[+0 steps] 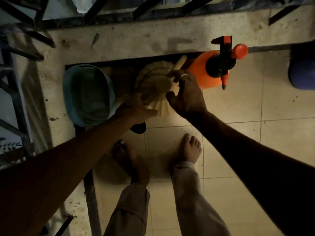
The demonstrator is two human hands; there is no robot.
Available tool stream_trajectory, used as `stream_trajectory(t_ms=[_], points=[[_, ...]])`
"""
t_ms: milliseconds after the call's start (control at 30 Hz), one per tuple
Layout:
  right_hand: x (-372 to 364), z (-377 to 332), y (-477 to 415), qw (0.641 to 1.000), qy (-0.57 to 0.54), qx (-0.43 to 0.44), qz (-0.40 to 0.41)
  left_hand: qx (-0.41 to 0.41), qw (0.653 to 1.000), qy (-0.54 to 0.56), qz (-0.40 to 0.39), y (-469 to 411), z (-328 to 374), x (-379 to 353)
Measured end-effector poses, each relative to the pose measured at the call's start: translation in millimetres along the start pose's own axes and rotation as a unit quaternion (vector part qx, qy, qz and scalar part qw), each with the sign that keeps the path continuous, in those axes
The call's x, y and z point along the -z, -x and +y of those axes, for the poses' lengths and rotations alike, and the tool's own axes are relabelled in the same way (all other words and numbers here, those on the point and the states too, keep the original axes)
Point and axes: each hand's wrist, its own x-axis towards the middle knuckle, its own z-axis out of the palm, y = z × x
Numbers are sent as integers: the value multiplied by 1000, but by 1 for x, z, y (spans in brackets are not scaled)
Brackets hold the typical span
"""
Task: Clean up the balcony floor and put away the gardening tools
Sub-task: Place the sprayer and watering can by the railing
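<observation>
Balcony, by dim light: I am bending over the tiled floor (238,108) with 2 hands on a ribbed cream pot (153,86). It is sitting against the ledge (136,38), between a teal tub (68,86) and an orange sprayer (201,72).

My right hand (187,94) is clasping the pot's right rim, thumb on the near side and fingers on the far side. My left hand (136,108) is lying on the near-left wall, too blurred for me to tell whether it is gripping or only pressing. The hands are apart, 1 on each side of the pot.

A pale handle (180,63) is poking up behind the pot, just beside my right fingers and close against the sprayer. I cannot tell what tool it belongs to.

The risks, as I am judging them:
- **Uneven hold:** if only 1 hand is truly holding, the pot is likely to tip as it rises and shed whatever is inside onto the floor I am meant to be cleaning.
- **Crowded right side:** a swing to the right is apt to knock the top-heavy sprayer over or send the leaning handle clattering down.
- **Bare feet:** my 2 feet (189,150) are standing right under the lift, so a slip is landing on toes.
- **Black object:** a small one (139,128) under my left wrist is also sitting in the pot's path.
</observation>
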Motion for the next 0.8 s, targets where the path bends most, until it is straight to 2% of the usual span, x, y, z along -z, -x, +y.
stream_trajectory(t_ms=[33, 133, 167, 200, 233, 267, 333, 367, 433, 500, 600, 800], points=[[-5, 7, -5, 998, 48, 12, -27, 22, 1000, -7, -10, 5, -11, -4], [-13, 20, -42, 970, 143, 57, -189, 62, 998, -24, 1, 23, -26, -16], [-26, 30, -41, 969, 151, 43, -193, 63, 998, -21, 15, 25, -28, -21], [-44, 45, -27, 970, 161, -18, -182, 61, 998, -14, 31, 27, -27, -24], [-76, 71, 15, 960, 233, -78, -132, 62, 997, -3, 46, 27, -26, -26], [-102, 99, 70, 933, 317, -106, -137, 63, 996, 7, 58, 27, -25, -27], [-160, 143, 175, 892, 312, -244, -217, 60, 996, 21, 68, 24, -26, -29], [-181, 162, 211, 889, 279, -299, -205, 51, 996, 26, 73, 23, -27, -30], [-189, 164, 196, 892, 242, -357, -131, 31, 995, 35, 90, 22, -31, -28], [-192, 163, 194, 900, 221, -365, -93, 20, 993, 47, 110, 20, -36, -20], [-200, 166, 205, 903, 205, -363, -100, 9, 989, 69, 133, 14, -41, 0], [-202, 173, 202, 907, 165, -377, -88, -19, 993, 42, 111, -1, -43, 40]])
